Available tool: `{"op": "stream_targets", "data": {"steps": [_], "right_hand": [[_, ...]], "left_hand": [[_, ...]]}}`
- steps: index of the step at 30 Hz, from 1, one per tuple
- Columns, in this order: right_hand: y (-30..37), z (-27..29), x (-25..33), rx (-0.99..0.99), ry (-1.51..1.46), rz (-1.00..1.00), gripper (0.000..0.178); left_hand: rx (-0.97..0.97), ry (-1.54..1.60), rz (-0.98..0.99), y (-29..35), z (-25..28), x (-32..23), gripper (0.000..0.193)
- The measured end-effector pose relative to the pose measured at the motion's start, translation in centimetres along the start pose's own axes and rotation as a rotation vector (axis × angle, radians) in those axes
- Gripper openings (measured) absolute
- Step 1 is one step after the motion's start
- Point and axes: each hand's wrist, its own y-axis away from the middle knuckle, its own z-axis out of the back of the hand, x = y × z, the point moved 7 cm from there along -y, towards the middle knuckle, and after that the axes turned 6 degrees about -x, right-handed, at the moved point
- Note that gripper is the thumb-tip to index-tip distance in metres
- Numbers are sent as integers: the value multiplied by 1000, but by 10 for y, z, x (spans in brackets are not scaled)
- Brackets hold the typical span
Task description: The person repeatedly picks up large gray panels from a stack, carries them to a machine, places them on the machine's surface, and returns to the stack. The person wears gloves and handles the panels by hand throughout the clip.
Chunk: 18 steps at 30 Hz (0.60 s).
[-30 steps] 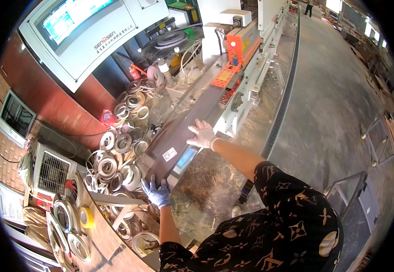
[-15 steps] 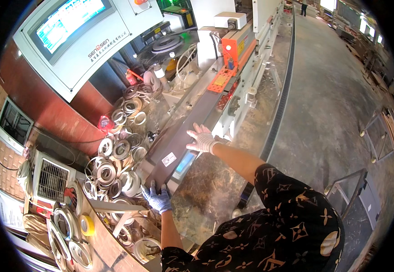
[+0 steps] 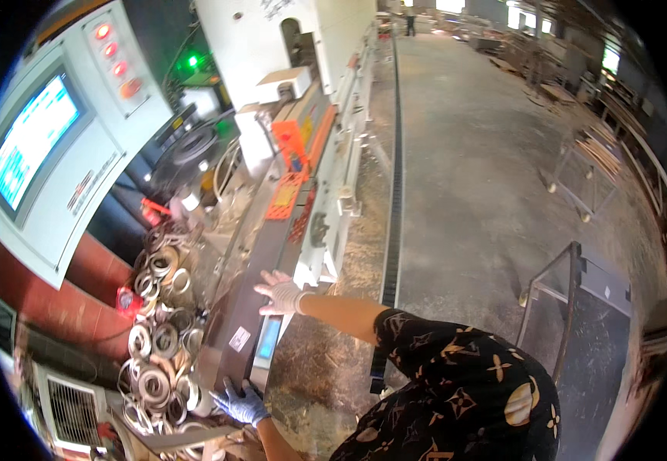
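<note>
A long dark brown-grey panel [image 3: 253, 286] with a small white label [image 3: 239, 339] lies along the bed of a machine. My left hand [image 3: 241, 403], in a bluish-white glove, rests at the panel's near end with fingers spread. Farther along, my right hand [image 3: 281, 295] in a white striped glove lies on the panel's right edge, its fingers stretched out. Neither hand is wrapped round anything. The panel's far end runs toward an orange perforated guard [image 3: 283, 196] on the machine; how far it reaches under there I cannot tell.
A control cabinet with a lit screen [image 3: 35, 142] stands at the left. Several edge-band rolls [image 3: 154, 384] are heaped left of the panel. A blue-lit display [image 3: 269, 338] sits just right of it. At the right stands a wheeled cart [image 3: 590, 330]; a floor grating [image 3: 395, 192] runs lengthwise.
My view has turned to the right, so machine, panel and hands sit farther left and lower in the picture. Both hands keep about the same places on the panel.
</note>
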Motion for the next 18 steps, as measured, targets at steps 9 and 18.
{"op": "stream_targets", "data": {"steps": [9, 18], "right_hand": [[-17, 56, -53, -76, -149, -151, 60], [329, 170, -134, -244, -580, -319, 38]], "left_hand": [[93, -159, -205, -6, -27, -93, 49], [-189, 137, -444, 15, -27, -62, 49]]}}
